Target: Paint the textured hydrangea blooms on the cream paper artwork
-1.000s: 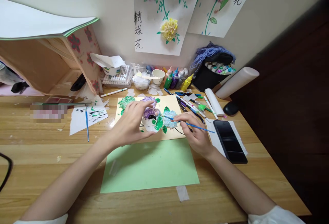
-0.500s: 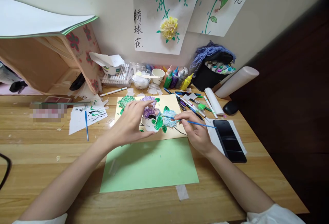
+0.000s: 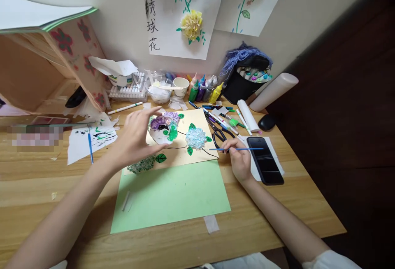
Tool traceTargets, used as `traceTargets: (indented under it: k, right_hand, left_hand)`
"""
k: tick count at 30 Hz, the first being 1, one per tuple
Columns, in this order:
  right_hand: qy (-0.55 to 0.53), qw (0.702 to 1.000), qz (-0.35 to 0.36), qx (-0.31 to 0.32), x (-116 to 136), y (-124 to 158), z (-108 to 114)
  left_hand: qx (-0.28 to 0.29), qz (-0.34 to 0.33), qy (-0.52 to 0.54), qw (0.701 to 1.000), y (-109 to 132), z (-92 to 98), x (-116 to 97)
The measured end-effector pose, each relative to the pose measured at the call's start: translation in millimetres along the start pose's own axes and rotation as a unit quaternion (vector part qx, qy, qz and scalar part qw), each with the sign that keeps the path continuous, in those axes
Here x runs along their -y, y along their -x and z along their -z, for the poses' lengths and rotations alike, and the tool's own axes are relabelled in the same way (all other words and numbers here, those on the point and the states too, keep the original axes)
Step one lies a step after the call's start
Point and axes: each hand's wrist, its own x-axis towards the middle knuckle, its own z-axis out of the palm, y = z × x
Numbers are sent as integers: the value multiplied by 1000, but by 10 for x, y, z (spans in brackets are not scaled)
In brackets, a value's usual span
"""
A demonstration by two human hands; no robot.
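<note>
My left hand [image 3: 132, 137] grips a small round white paint palette [image 3: 159, 136] by its edges, thumb below and fingers above. Purple, black and green paint lie on the palette. Below it is a cream sheet [image 3: 175, 155] with textured flowers, green leaves and dark stems. Between the fingers of my right hand [image 3: 240, 161] is a thin blue paintbrush [image 3: 251, 148]. Its tip points left, close to the light blue flower [image 3: 196, 138] and the stem under it; I cannot tell whether it touches the sheet. A dark green flower [image 3: 142, 164] shows below my left hand.
Green paper [image 3: 173, 195] lies in front of the cream sheet. On the right are a phone [image 3: 266, 162], pliers [image 3: 219, 134], pens and a mouse [image 3: 267, 122]. Paint bottles [image 3: 201, 91] and a paper cup [image 3: 181, 87] stand behind. Another brush [image 3: 90, 145] rests on stained paper at left.
The brush has come away from the palette toward the right and now lies lower, by the light blue flower. My left hand has carried the palette left, uncovering more of the sheet.
</note>
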Motion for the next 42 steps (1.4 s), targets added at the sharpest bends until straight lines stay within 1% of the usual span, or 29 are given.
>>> traceTargets:
  k: [4, 7, 10, 12, 17, 22, 26, 29, 36, 42]
  right_hand:
    - [37, 998, 41, 16, -63, 134, 96]
    - [74, 994, 78, 16, -44, 129, 156]
    - [129, 984, 116, 30, -22, 97, 201]
    - [148, 980, 128, 41, -14, 85, 218]
    - [166, 976, 128, 62, 4, 83, 214]
    - [165, 974, 134, 75, 21, 75, 214]
    - [161, 974, 142, 66, 27, 74, 239]
    - [162, 976, 134, 55, 22, 77, 244]
    - [185, 972, 120, 75, 11, 80, 226]
    - [158, 976, 135, 69, 16, 85, 245]
  left_hand:
    - [-19, 6, -23, 1000, -17, 43, 55]
    - [-29, 6, -27, 999, -23, 65, 69]
    - [-30, 10, -27, 999, -26, 80, 60]
    - [-27, 12, -33, 999, -29, 86, 45]
    - [-18, 12, -45, 999, -39, 86, 24]
    - [-25, 10, -39, 999, -38, 87, 42]
    - [-21, 11, -39, 999, -37, 92, 38]
    - [-20, 16, -41, 999, -36, 94, 32]
    - [-24, 12, -38, 999, -42, 100, 29]
    - [-22, 16, -42, 999, -47, 103, 16]
